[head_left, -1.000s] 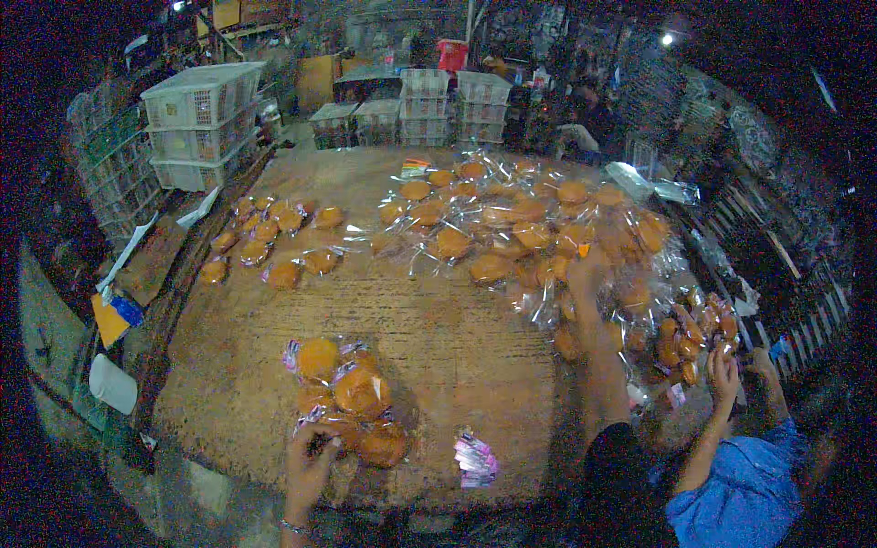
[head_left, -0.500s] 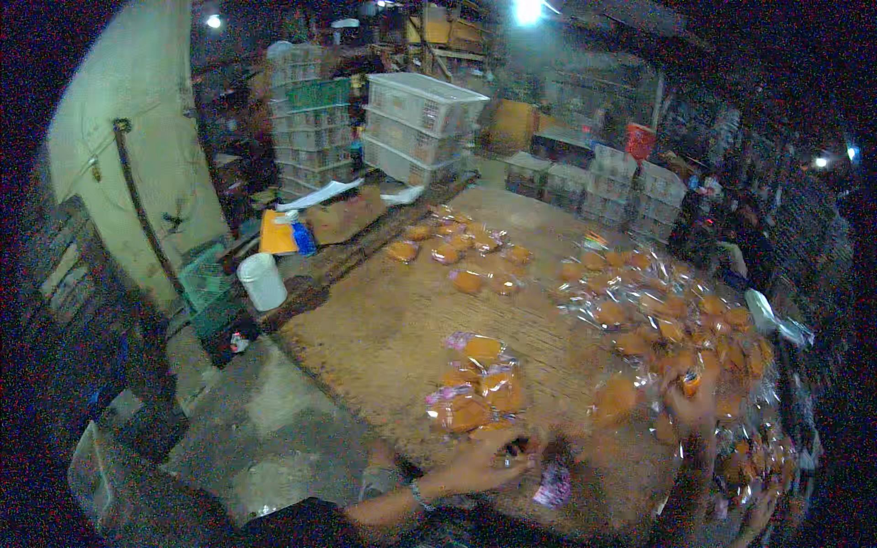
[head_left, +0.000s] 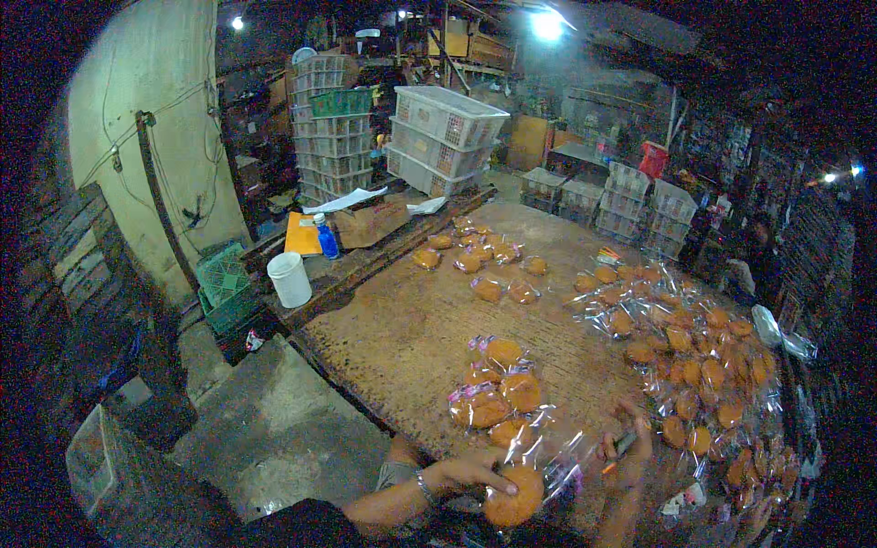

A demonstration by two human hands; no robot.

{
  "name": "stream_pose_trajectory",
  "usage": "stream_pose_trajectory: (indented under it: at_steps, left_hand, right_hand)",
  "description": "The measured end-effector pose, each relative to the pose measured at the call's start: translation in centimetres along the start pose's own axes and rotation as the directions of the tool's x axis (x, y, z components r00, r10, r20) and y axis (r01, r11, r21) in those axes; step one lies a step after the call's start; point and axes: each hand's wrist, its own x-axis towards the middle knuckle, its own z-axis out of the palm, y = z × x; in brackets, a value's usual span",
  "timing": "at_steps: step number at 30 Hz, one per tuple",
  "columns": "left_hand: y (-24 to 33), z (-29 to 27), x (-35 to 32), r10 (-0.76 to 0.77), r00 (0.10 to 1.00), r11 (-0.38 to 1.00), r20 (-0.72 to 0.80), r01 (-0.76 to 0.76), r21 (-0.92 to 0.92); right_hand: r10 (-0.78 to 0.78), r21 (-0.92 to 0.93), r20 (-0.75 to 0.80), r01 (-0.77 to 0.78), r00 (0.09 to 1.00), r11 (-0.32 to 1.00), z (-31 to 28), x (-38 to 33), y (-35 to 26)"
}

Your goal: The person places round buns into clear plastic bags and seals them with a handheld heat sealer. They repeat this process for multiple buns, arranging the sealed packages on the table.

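The left hand (head_left: 468, 473) grips the edge of a round orange-brown bun in a clear plastic wrapper (head_left: 516, 500), thumb on top, at the near edge of a broad brown wooden tabletop (head_left: 402, 310). The loose wrapper stretches from the bun toward the right hand (head_left: 632, 447), whose fingers are curled around a small dark object with an orange end (head_left: 625, 444); its kind is too small to tell. Just beyond the left hand lies a cluster of clear-wrapped orange-brown buns (head_left: 482, 408) with pink-and-white printed labels (head_left: 459, 394), their lettering too small to read. A large heap of shiny clear-wrapped buns (head_left: 694, 370) covers the right side. A blue plastic bottle (head_left: 327, 239) stands near a white plastic tub (head_left: 290, 281) at the left.
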Motion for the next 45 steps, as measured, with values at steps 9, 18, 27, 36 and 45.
stream_pose_trajectory:
  at_steps: [9,18,27,36,45]
  left_hand:
    - [-0.9,1.3,1.9,-0.007,0.953,0.998,-0.302,0.024,0.052]
    - [-2.7,2.9,1.9,0.078,0.888,0.975,-0.454,0.027,0.221]
    - [-0.1,4.0,1.7,0.272,0.877,0.938,-0.396,-0.151,0.311]
    - [1.3,3.4,1.8,-0.145,0.944,0.826,-0.295,-0.049,-0.562]
    - [-3.0,3.3,2.5,0.185,0.957,0.937,-0.223,-0.104,0.332]
  right_hand:
    - [-0.312,-0.593,-0.028,0.235,0.950,0.770,-0.7,-5.2,9.0]
    - [-0.235,-0.627,-0.104,0.119,0.966,0.770,-0.8,-5.8,9.2]
    - [-0.132,-0.648,-0.056,0.064,0.990,0.759,-2.3,-5.3,11.3]
    - [-0.481,-0.716,0.332,0.549,0.811,0.431,-0.6,-6.9,9.9]
    - [-0.232,-0.654,0.223,0.322,0.947,0.684,-0.9,-8.3,9.3]
